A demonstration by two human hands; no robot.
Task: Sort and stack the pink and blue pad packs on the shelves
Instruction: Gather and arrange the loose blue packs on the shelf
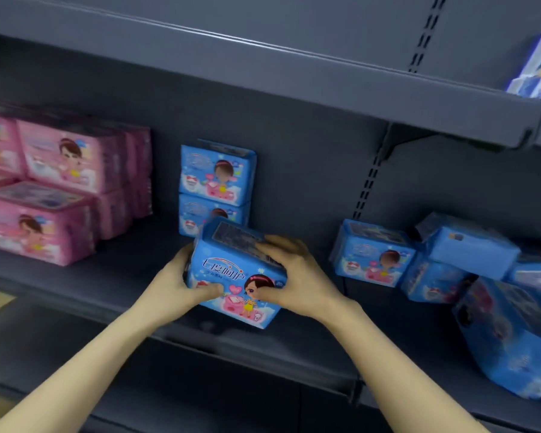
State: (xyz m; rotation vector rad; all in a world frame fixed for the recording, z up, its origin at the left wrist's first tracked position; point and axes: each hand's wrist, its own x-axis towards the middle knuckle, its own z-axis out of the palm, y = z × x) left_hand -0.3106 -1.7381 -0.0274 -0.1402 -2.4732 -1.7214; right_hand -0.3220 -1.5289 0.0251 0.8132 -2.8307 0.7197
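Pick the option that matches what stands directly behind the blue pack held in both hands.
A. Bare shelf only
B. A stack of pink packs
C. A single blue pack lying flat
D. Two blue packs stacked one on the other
D: behind the held blue pack, gripped by the left hand and right hand, two blue packs stand stacked against the shelf's back wall; the pink packs sit off to the left.

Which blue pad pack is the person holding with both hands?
The blue pack at the shelf's front, gripped by the left hand and right hand. The other blue packs sit untouched: two stacked behind it, the rest to the right.
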